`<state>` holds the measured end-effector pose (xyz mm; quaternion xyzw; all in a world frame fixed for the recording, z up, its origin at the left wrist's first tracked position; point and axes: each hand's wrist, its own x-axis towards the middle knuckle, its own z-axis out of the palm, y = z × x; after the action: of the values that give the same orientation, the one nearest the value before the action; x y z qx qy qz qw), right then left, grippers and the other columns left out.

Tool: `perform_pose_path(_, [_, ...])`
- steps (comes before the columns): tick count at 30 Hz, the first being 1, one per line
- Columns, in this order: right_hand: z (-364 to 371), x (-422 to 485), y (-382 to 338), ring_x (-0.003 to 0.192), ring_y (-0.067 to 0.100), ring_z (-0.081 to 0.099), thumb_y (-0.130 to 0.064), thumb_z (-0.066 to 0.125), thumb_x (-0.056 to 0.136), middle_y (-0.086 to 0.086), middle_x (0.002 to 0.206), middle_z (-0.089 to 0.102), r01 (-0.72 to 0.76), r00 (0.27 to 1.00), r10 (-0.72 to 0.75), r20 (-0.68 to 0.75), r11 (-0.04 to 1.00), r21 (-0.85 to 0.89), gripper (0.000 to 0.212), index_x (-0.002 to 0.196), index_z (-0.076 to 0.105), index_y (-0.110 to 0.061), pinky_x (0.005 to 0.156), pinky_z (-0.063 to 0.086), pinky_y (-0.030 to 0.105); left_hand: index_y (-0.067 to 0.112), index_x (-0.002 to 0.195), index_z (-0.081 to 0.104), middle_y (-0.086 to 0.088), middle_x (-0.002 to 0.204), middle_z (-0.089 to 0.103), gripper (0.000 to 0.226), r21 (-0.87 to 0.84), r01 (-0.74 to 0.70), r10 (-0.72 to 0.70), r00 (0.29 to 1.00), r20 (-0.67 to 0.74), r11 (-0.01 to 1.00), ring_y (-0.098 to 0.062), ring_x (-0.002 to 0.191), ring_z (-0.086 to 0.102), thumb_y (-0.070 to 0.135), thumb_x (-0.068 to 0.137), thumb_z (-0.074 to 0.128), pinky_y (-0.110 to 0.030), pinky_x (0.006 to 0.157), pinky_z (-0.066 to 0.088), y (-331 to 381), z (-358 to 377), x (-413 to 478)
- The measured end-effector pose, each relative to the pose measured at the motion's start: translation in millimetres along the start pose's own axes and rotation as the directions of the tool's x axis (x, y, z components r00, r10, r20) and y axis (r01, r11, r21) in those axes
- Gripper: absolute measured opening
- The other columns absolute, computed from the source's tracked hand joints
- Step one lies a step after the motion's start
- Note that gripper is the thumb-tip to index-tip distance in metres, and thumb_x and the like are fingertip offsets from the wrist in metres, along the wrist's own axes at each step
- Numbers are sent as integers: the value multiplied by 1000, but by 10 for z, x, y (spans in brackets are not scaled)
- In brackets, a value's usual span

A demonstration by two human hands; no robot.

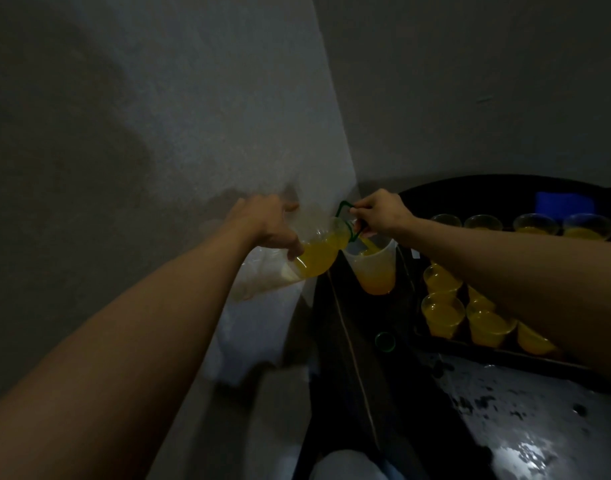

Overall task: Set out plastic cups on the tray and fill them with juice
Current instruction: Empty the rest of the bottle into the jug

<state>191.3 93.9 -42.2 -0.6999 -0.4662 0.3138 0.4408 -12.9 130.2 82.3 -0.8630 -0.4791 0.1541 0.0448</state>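
A clear juice bottle (319, 252) with orange juice is tipped to the right. My left hand (262, 223) grips its base end and my right hand (380, 211) holds its neck by the green handle (342, 209). A stream of juice runs from the mouth into a translucent pitcher (375, 268), partly filled, standing on the dark counter. To the right, several plastic cups (442, 311) of orange juice stand on a dark tray (487, 351); my right forearm hides some of them. More cups (536, 225) stand at the tray's far side.
A green bottle cap (385, 341) lies on the counter in front of the pitcher. A grey wall rises on the left, with a white plastic bag (259, 282) under the bottle. A blue object (563, 202) sits at the far right. The speckled counter (522, 427) shines at the lower right.
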Motion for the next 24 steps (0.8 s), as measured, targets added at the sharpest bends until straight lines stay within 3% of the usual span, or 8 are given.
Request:
perform_pose_path(15, [31,9,96,82,28,74,-19,60,99,19,90,73,-21,1000,21,-12,998,61,24,102,74,0,76,62,40,39,155,35,-5,151,50,104,57,-13,12,1000,20,998,-30,138,46,52,64,84,-48,111,40,77,-67,41])
perform_pose_path(20, [72,40,109,73,24,73,-19,62,98,19,85,73,-23,999,26,-42,997,73,25,96,75,2,72,63,38,38,155,36,-6,149,51,103,83,-23,22,1000,17,996,-30,133,49,52,64,83,-44,105,44,84,-101,52])
perform_pose_path(24, [77,33,97,66,17,70,-20,61,99,17,82,73,-25,999,28,-44,997,77,26,94,75,2,64,61,28,38,155,36,-7,146,53,103,95,-23,22,1000,14,995,-31,132,50,51,65,84,-43,102,45,81,-136,54])
